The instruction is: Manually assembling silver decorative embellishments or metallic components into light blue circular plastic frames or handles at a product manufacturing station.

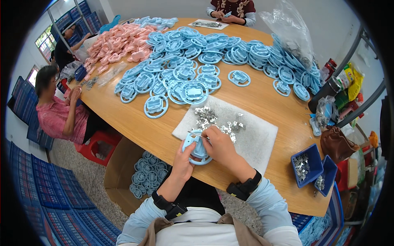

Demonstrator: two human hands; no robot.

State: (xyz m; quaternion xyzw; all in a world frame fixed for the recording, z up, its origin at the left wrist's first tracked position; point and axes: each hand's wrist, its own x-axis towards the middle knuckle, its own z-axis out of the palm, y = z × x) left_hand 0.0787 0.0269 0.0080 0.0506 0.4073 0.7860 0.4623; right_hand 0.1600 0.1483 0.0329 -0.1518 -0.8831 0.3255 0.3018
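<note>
My left hand [182, 162] grips a light blue plastic wheel-shaped part [201, 152] at its left side, the thumb lying on its face. Over that part, my right hand [221, 146] pinches a thin metal tool [195, 134], perhaps tweezers, whose tip rests near the part's upper edge. Under both hands lies a white felt-like mat [256, 141]. Small shiny metal clips [206, 116] are scattered on the mat just beyond my fingers. What the tool tip touches is too small to make out.
A heap of blue wheel parts [174, 74] and a pink pile [119, 43] cover the table's far side. Blue bins [308, 164] with metal pieces stand at the right. Below the left edge, a cardboard box [117, 174] holds blue parts. A co-worker [61, 104] sits left, others farther off.
</note>
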